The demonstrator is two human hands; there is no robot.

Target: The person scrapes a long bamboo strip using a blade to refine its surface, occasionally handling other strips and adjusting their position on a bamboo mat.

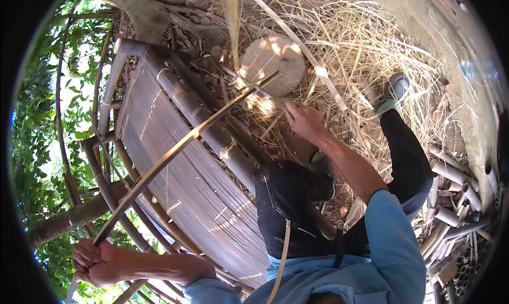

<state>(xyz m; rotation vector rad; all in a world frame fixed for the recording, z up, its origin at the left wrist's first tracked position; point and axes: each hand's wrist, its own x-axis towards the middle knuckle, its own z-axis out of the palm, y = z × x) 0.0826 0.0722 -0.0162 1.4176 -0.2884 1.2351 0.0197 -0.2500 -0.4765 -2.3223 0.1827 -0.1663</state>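
Left of the bench (212, 187), the left hand (98, 262) is balled tight, its fingers wrapped round the lower end of the strip (177, 147). The strip slants up across the bench, its far end past the bench's right rail, just beyond the other fingers. Right of that rail, the right hand (305, 122) curls its fingers firmly round a thin tool (272, 97); the tool's tip meets the strip. Farther right of the bench spreads straw (366, 38).
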